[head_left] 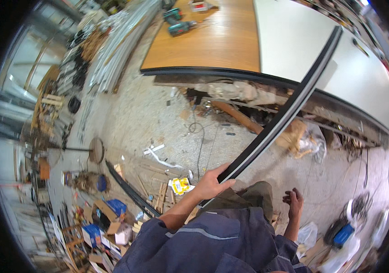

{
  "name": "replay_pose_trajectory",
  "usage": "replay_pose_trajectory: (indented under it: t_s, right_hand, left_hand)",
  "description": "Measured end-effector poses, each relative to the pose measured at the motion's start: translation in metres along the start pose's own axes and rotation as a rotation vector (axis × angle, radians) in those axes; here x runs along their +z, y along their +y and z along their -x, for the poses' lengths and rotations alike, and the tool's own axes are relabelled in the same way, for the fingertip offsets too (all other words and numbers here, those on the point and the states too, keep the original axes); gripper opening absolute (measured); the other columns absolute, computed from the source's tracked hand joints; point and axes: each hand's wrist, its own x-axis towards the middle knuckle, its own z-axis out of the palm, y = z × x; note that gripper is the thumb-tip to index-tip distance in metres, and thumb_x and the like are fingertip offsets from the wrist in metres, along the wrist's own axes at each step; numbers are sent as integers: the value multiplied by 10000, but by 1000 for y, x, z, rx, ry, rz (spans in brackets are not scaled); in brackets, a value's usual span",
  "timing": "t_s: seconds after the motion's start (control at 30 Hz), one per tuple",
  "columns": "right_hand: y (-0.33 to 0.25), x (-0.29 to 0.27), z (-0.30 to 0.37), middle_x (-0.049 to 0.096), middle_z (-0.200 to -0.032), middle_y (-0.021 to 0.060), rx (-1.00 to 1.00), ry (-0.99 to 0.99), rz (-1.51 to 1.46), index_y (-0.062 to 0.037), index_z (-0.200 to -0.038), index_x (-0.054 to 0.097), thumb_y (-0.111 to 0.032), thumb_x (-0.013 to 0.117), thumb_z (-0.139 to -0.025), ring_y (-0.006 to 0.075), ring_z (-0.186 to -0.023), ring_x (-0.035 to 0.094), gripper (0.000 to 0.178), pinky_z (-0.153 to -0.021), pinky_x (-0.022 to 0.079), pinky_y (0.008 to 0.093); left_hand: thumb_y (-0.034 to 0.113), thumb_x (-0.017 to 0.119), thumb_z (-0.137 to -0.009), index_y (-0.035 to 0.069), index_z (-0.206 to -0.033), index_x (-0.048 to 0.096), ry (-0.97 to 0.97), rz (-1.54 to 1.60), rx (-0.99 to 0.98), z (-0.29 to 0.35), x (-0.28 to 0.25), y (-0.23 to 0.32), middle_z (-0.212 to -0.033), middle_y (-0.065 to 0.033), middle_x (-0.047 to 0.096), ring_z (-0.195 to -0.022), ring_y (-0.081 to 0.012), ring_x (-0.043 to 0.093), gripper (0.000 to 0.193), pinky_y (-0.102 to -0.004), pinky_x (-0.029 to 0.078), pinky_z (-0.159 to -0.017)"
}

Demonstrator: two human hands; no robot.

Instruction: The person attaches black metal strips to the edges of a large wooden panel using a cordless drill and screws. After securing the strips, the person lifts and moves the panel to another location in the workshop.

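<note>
My left hand [213, 184] is closed around a long black profile strip [280, 119] with a grey stripe along it. The strip slants from my waist up to the far right, its far end appearing above the white panel [294, 41]. Below my grip it passes out of sight by my body. Empty, my right hand [293, 198] hangs low beside my right leg, fingers apart and slightly curled. Another dark strip [128, 189] slopes in from the left toward my left forearm; I cannot tell whether the two are joined.
A workbench carries a wood-grain panel [221, 41] beside the white one, with two cordless drills [179, 28] on it. Metal profiles [124, 45] lie in a stack at left. Cardboard boxes [108, 214], wood offcuts and a yellow-white packet [180, 185] litter the floor; a cable [199, 150] crosses it.
</note>
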Motion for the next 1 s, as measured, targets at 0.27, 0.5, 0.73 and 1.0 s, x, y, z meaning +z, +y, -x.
replay_pose_trajectory:
  t_s: [0.27,0.5,0.73,1.0]
  right_hand:
    - [-164,180,-82,578,-1301,212,-151,-633,-393,-6,-1485,335,-380,428,-1060,280,-998,640,573,-768,543,396]
    - [-219,271,-124,583,-1288,203,-30,-782,-541,-29,-1254,478,-334,304,-1078,320,-1040,635,393,-831,542,458]
    - [-215,370,-121,594,-1260,223,-31,-837,-401,6,-1269,472,-263,353,-1065,371,-1087,626,358,-927,523,510]
    - [-235,569,-57,603,-1245,201,-231,-1061,-158,40,-1275,472,-220,594,-975,313,-1072,636,416,-951,517,456]
  left_hand:
    - [256,729,-858,-5,-1315,550,269,-353,149,28,-30,-5,-1123,-230,648,-1008,-427,638,556,-430,524,-846]
    - [201,757,-785,116,-1372,494,379,-531,22,55,-12,-30,-1073,-191,607,-907,-405,639,650,-456,536,-744]
    - [161,754,-773,169,-1345,523,569,-439,-151,56,-67,-62,-993,-143,581,-916,-373,629,617,-453,519,-750]
    - [172,770,-815,55,-1286,589,741,-205,-140,67,-223,-168,-1112,-200,641,-1016,-381,636,517,-398,506,-879]
